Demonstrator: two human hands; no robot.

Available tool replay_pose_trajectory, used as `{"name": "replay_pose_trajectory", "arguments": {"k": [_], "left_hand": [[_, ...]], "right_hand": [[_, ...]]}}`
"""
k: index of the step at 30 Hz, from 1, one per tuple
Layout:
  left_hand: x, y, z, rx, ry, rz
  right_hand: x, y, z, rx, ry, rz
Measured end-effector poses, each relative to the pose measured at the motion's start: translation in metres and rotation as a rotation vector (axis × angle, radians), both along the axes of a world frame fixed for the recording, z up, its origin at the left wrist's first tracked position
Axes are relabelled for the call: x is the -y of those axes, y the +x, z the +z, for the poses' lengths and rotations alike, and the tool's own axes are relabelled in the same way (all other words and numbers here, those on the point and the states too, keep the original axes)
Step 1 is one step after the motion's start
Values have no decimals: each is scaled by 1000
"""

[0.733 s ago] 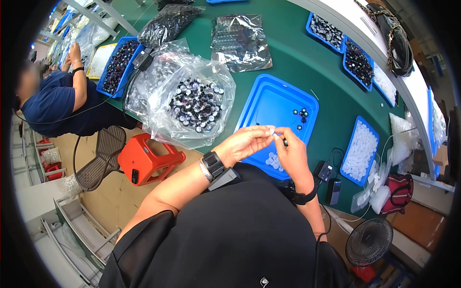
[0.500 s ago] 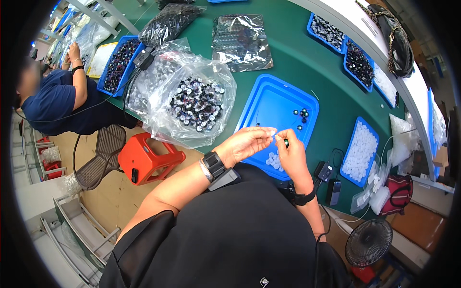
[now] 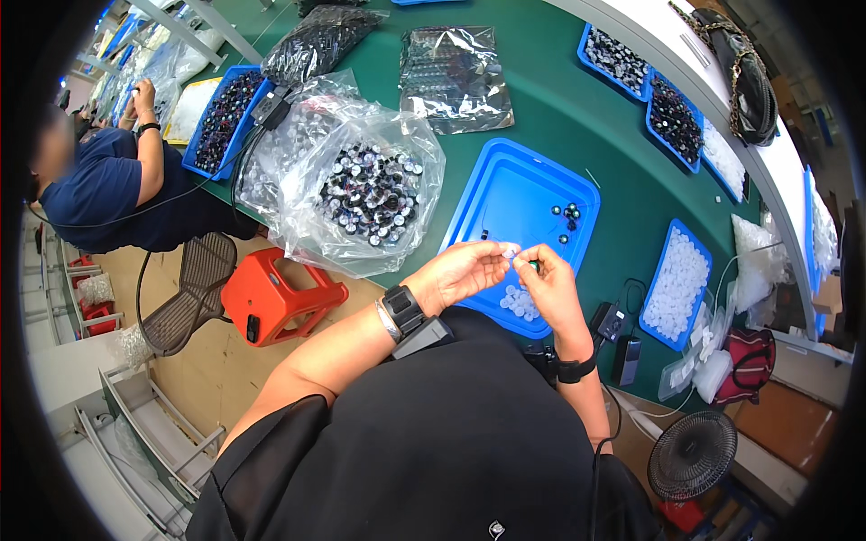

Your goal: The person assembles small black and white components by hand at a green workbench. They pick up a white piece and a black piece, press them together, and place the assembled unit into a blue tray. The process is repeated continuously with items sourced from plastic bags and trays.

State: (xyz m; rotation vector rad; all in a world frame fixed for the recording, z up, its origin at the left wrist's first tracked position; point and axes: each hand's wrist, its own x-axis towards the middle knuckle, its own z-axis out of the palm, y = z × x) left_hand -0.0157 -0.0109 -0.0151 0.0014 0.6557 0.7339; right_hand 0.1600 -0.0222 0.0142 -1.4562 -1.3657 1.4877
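Above the near part of a blue tray, my two hands meet fingertip to fingertip. My left hand pinches a small clear-whitish piece between thumb and forefinger. My right hand is closed, its thumb and forefinger touching that piece; a small dark green object peeks out between its fingers, mostly hidden. Several shiny dark round beads lie at the tray's right side. Under my hands sits a small heap of clear-white discs, and one small dark piece rests left of my fingertips.
Left of the tray is an open clear bag of dark-and-clear round pieces. A blue tray of white pieces stands right. Flat dark packs lie beyond. A co-worker sits far left, near a red stool.
My right fingertips have shifted slightly left, closer over the whitish piece. The green object shows less between the fingers. My left hand has barely moved.
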Motion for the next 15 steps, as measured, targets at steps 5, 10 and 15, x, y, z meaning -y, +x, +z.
{"name": "replay_pose_trajectory", "arguments": {"k": [5, 10, 15], "left_hand": [[1, -1, -1, -5, 17, -25], [1, -1, 0, 11, 21, -12], [2, -1, -5, 60, -26, 11]], "right_hand": [[-3, -1, -1, -29, -45, -34], [-4, -3, -1, -26, -34, -48], [-2, -3, -4, -50, -29, -48]]}}
